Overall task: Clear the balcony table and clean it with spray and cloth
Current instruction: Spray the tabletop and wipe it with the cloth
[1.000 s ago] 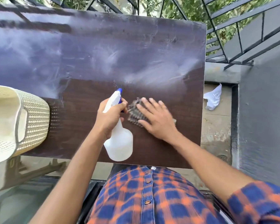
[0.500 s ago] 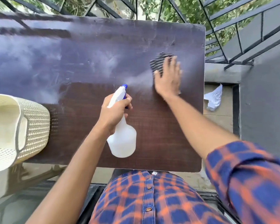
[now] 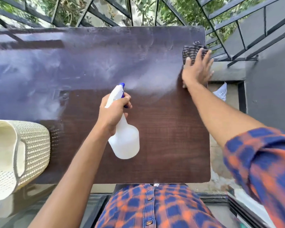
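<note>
A: Report left grip status.
B: Left hand [image 3: 113,113] is wrapped around the neck of the white spray bottle [image 3: 124,140], one finger on the blue trigger. The bottle is held above the near half of the table [image 3: 163,137], nozzle aimed toward the far right.
A: Right grip?
B: Right hand [image 3: 196,69] lies flat, fingers spread, pressing the striped cloth [image 3: 190,51] onto the table's far right corner.
A: Other items?
B: Cream woven basket [image 3: 33,148] at the left edge.
</note>
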